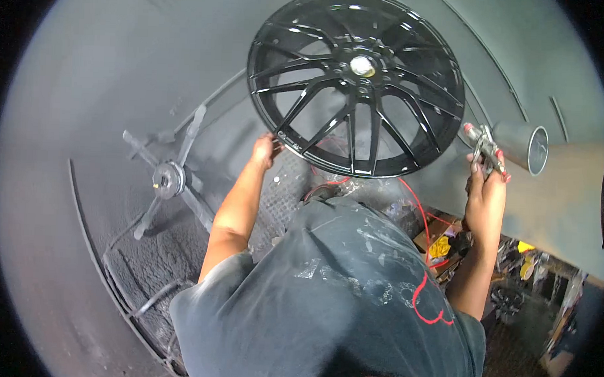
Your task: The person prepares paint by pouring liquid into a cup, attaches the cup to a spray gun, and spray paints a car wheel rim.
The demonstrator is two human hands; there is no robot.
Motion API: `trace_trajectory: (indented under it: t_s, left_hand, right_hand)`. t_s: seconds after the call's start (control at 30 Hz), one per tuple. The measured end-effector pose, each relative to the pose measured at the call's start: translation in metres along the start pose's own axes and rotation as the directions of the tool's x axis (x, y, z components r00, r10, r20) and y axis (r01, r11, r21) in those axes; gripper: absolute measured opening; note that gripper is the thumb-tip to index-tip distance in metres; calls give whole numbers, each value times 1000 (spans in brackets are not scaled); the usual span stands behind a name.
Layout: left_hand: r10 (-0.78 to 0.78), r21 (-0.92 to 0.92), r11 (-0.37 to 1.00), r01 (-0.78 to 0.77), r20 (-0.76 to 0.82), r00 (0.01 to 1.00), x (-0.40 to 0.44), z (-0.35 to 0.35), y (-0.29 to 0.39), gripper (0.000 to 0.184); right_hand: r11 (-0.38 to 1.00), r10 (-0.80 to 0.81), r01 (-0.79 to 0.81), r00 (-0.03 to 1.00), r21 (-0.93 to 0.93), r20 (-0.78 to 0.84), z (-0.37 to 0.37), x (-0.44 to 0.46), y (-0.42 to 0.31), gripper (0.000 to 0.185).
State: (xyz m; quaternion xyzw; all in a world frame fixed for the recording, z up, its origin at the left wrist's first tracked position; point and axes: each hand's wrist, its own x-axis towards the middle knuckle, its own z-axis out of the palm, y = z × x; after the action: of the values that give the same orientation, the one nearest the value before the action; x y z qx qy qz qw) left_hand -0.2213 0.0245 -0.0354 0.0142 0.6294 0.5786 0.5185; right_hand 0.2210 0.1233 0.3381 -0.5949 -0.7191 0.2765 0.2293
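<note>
A glossy black multi-spoke wheel rim (364, 91) fills the upper middle, with a pale round centre. At its lower left edge is my left hand (267, 151), its fingers partly behind or under the rim, so their grip cannot be made out. My right hand (486, 188), on the right, is wrapped round a metal spray gun (484, 150) with red parts. A grey metal cup (529, 148) is beside the gun, its round end facing right. The gun is apart from the rim's right edge.
A grey-coated stand with several arms (169, 179) is at the left. A red hose (421, 209) runs below the rim. At the lower right are cardboard boxes, a yellow item (439, 248) and cluttered shelves. Grey walls surround the space.
</note>
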Motion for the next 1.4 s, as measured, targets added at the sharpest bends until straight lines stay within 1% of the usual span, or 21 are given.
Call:
trace_trajectory:
  t_s: [0.13, 0.2, 0.27, 0.33, 0.37, 0.4, 0.43, 0.5, 0.57, 0.67, 0.73, 0.8, 0.87, 0.9, 0.97, 1.03, 1.13, 1.2, 1.27, 1.33, 1.4]
  left_hand:
    - [29, 82, 996, -21, -99, 995, -6, 23, -1, 13]
    - [41, 131, 991, -41, -3, 999, -3, 13, -15, 10]
    - [-9, 84, 996, 10, -18, 1000, -19, 17, -29, 11]
    - [-11, 22, 1000, 11, -30, 999, -37, 27, -55, 13]
    - [-20, -24, 1000, 19, -41, 999, -53, 38, -67, 13]
    - [-12, -116, 993, 14, 18, 1000, -61, 49, -84, 12]
    - [-16, -204, 979, 11, -24, 1000, -78, 70, -98, 11]
    - [-113, -371, 913, 170, 170, 979, -105, 104, -116, 11]
    - [-222, -109, 953, 282, 379, 898, -94, 112, -151, 12]
    - [-308, 439, 897, -53, 706, 638, -74, 125, -174, 25]
    - [-373, 637, 734, -234, 666, 646, -102, 150, -148, 25]
    - [-382, 611, 755, -237, 704, 598, -83, 135, -167, 38]
    - [-420, 680, 572, -460, 724, 548, -81, 119, -155, 47]
    - [-407, 693, 435, -575, 721, 561, -103, 112, -127, 54]
    - [-666, 781, 425, -458, 612, 426, -118, 98, -84, 52]
    - [-793, 902, 431, -39, 399, 460, -114, 72, -87, 55]
    - [-778, 889, 454, 60, 363, 512, -104, 47, -87, 54]
    - [-688, 863, 497, -95, 458, 563, -97, 40, -87, 46]
    - [-486, 876, 139, -463, 467, 739, -80, 34, -91, 36]
    - [-464, 906, 167, -388, 420, 780, -75, 39, -79, 33]
    - [-444, 930, 198, -310, 367, 818, -71, 36, -78, 29]
  right_hand:
    - [939, -258, 197, 945, -282, -202, -7, 14, 52, 24]
    - [971, 27, -46, 996, -236, -80, -12, 9, 52, 26]
    - [976, 74, -87, 995, -202, -68, -8, -6, 55, 24]
    - [996, -67, 73, 990, 43, -126, 1, -22, 54, 21]
    - [979, -202, 201, 970, -24, -133, 1, -28, 46, 22]
    - [991, -88, 92, 995, 95, -39, -4, -34, 31, 25]
    - [986, -147, 149, 989, 74, -32, -3, -38, 31, 26]
    - [975, -220, 220, 975, 1, 31, 3, -44, 42, 28]
    - [967, -255, 254, 964, 23, 77, 2, -46, 31, 26]
    - [954, -296, 285, 943, 89, 153, -1, -43, 15, 26]
    - [932, -358, 328, 899, 153, 253, -5, -33, 3, 26]
    - [916, -395, 366, 892, 164, 221, -6, -18, -12, 23]
    - [934, -355, 347, 891, 80, 282, -14, 0, -32, 20]
    - [901, -432, 433, 883, 36, 182, -12, 10, -31, 19]
    - [860, -508, 509, 860, -31, 43, -11, 27, -36, 19]
    - [849, -520, 520, 854, -95, 34, -19, 38, -46, 30]
    - [893, -436, 441, 897, -93, 68, -24, 43, -56, 29]
    - [898, -430, 438, 893, -39, 130, -22, 46, -62, 31]
    - [904, -405, 426, 883, -45, 237, -12, 51, -66, 28]
    - [932, -294, 349, 889, -102, 351, 1, 58, -67, 26]
    - [719, -675, 693, 714, -51, 189, 19, 64, -79, 25]
